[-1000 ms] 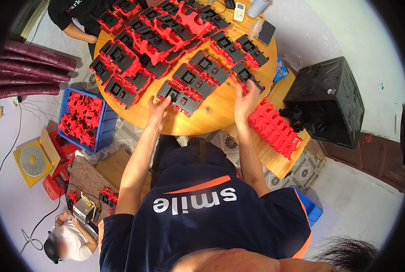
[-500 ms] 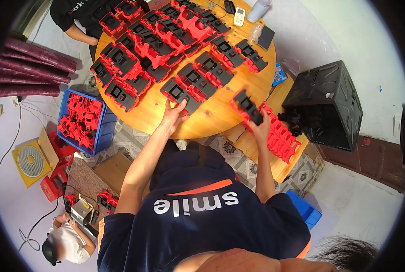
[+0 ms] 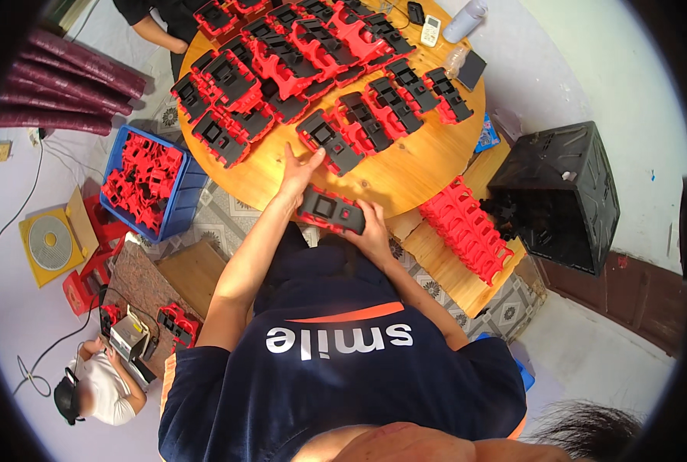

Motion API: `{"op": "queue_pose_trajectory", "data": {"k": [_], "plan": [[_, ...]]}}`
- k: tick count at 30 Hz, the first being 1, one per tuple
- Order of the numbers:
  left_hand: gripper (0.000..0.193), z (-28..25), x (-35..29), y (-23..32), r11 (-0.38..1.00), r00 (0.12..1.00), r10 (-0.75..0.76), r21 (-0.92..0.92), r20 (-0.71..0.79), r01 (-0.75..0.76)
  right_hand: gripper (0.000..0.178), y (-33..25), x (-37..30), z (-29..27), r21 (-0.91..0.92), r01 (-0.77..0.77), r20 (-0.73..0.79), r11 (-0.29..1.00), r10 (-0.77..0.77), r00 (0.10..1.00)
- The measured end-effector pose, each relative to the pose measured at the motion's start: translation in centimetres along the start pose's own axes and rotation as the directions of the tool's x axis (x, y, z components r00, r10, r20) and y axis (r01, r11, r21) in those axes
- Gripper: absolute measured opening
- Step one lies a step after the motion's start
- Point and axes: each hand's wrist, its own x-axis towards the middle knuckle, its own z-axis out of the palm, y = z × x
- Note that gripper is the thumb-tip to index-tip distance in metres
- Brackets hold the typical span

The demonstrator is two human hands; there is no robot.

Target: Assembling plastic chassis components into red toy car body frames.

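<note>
In my right hand (image 3: 372,232) is a red-and-black plastic part (image 3: 330,211), held by its right end in front of my body at the table's near edge. Its black top plate has a square recess and faces up. My left hand (image 3: 299,175) reaches over the table edge with its fingers apart. One fingertip meets, or nearly meets, the near end of another red-and-black part (image 3: 329,143) on the round wooden table (image 3: 405,173). More parts of this kind stand beside it in a row, and a stacked pile (image 3: 289,58) lies further back.
A stack of bare red frames (image 3: 466,231) lies on a wooden bench, right, next to a black crate (image 3: 566,192) on its side. Left, a blue bin (image 3: 175,212) holds red frames. One person (image 3: 158,35) is behind the table; another (image 3: 108,389) sits lower left.
My right hand has brought the red-and-black part from beside the bench, leftward and toward my body. My left hand stays by the row's end part. The whole view has shifted slightly.
</note>
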Motion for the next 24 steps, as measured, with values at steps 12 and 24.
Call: {"op": "queue_pose_trajectory", "data": {"k": [12, 24], "plan": [[0.106, -3.2, -6.4, -2.8, 0.935, 0.942, -0.274, -0.283, -0.193, 0.214, 0.081, 1.3, 6.1, 1.4, 0.308, -0.237, -0.288, 0.921, 0.328, 0.900], [0.077, -4.0, -4.3, -2.3, 0.985, 0.973, -0.066, -0.172, -0.222, 0.028, 0.034, 4.9, 13.9, -1.9, 0.896, -0.308, 0.104, 0.320, 0.522, 0.846]]}}
